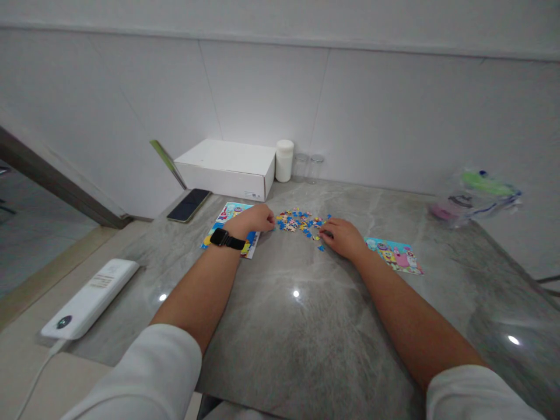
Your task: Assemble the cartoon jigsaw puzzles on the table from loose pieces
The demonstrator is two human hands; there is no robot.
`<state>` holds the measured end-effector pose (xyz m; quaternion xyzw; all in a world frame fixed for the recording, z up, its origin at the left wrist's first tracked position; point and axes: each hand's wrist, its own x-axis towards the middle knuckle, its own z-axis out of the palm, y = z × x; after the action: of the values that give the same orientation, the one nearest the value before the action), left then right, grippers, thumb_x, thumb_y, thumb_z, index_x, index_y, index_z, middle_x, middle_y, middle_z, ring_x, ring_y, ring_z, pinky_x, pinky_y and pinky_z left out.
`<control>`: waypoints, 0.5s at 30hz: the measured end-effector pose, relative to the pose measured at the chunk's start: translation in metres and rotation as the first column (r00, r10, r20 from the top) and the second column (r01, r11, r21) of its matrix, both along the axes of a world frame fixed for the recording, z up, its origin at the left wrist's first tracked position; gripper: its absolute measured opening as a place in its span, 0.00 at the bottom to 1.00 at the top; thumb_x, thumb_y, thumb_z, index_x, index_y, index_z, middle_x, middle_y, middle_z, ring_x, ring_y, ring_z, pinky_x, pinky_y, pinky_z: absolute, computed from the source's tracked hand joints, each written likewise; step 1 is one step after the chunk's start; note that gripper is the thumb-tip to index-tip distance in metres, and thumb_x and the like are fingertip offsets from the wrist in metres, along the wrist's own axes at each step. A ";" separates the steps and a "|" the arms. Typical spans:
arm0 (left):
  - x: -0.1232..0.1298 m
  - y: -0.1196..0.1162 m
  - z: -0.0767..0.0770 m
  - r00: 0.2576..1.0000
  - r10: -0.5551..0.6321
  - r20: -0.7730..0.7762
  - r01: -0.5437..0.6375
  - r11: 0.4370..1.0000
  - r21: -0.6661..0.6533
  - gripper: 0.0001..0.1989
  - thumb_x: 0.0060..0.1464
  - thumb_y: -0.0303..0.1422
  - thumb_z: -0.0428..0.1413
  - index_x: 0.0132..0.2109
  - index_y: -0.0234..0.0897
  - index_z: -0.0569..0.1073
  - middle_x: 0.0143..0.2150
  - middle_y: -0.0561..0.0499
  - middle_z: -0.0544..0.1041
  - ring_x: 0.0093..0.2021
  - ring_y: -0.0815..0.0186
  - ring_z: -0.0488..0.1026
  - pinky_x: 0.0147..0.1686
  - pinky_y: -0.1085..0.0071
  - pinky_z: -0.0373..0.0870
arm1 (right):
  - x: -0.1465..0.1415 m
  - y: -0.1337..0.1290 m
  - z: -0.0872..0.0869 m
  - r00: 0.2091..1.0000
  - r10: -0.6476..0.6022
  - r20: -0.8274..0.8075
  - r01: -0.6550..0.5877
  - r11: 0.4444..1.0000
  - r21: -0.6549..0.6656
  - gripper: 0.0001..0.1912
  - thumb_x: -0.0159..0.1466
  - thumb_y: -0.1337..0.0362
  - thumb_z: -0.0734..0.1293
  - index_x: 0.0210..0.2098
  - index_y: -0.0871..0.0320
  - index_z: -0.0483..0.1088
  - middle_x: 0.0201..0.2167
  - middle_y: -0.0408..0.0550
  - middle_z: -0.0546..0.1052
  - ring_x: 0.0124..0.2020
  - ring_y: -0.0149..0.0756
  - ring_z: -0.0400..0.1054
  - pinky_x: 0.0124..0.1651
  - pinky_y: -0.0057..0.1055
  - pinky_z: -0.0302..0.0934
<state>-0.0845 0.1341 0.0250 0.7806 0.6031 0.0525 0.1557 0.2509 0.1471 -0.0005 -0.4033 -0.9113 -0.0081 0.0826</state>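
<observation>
White fabric sleeves (144,373) lie nearest. Between the hands, the small multicoloured jigsaw pieces (294,222) sit in a loose pile on the grey marbled table (301,332). They look like thin card: light, stiff, apt to slide or scatter, best pinched by opposite edges. The left hand (261,219) curls at the pile's left, the right hand (342,236) at its right, well apart; whether either grips a piece, I cannot tell. Bright cartoon-printed sheets (228,212) lie under the left wrist; a colourful cartoon-printed card (396,256) lies beside the right. Beyond the left hand sits a white cardboard box (227,166).
</observation>
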 end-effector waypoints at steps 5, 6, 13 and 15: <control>0.004 0.000 0.004 0.999 0.031 -0.016 -0.030 0.999 0.025 0.09 0.52 0.31 0.62 0.39 0.39 0.86 0.37 0.48 0.85 0.36 0.62 0.79 0.38 0.71 0.71 | 0.001 0.000 0.002 1.000 0.005 0.007 -0.004 1.000 -0.024 0.12 0.72 0.62 0.66 0.46 0.54 0.82 0.47 0.53 0.82 0.48 0.41 0.74 0.53 0.33 0.63; 0.006 0.000 0.005 0.999 0.032 -0.019 -0.031 0.998 0.054 0.09 0.54 0.31 0.61 0.40 0.39 0.86 0.38 0.47 0.85 0.37 0.61 0.79 0.39 0.70 0.72 | 0.001 0.000 0.002 1.000 0.003 0.006 -0.003 1.000 -0.021 0.12 0.72 0.62 0.66 0.46 0.54 0.82 0.47 0.52 0.82 0.48 0.41 0.74 0.53 0.33 0.63; 0.024 -0.004 -0.001 0.995 -0.099 -0.031 0.103 0.972 0.213 0.14 0.57 0.36 0.64 0.49 0.40 0.85 0.48 0.44 0.83 0.49 0.57 0.79 0.51 0.67 0.73 | 0.000 -0.003 0.002 0.998 -0.052 -0.020 0.053 0.998 0.038 0.14 0.72 0.61 0.64 0.45 0.55 0.82 0.48 0.54 0.82 0.49 0.42 0.75 0.56 0.35 0.63; 0.028 -0.005 -0.003 0.992 -0.115 -0.050 0.123 0.970 0.209 0.13 0.57 0.37 0.63 0.48 0.40 0.85 0.47 0.44 0.83 0.48 0.57 0.79 0.51 0.67 0.73 | 0.000 -0.003 0.002 0.996 -0.085 -0.037 0.087 0.995 0.046 0.14 0.72 0.61 0.64 0.45 0.56 0.82 0.47 0.54 0.82 0.48 0.42 0.75 0.55 0.34 0.64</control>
<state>-0.0565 0.1290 0.0217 0.8284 0.5489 0.0919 0.0632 0.2513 0.1441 0.0014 -0.4402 -0.8910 -0.0265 0.1078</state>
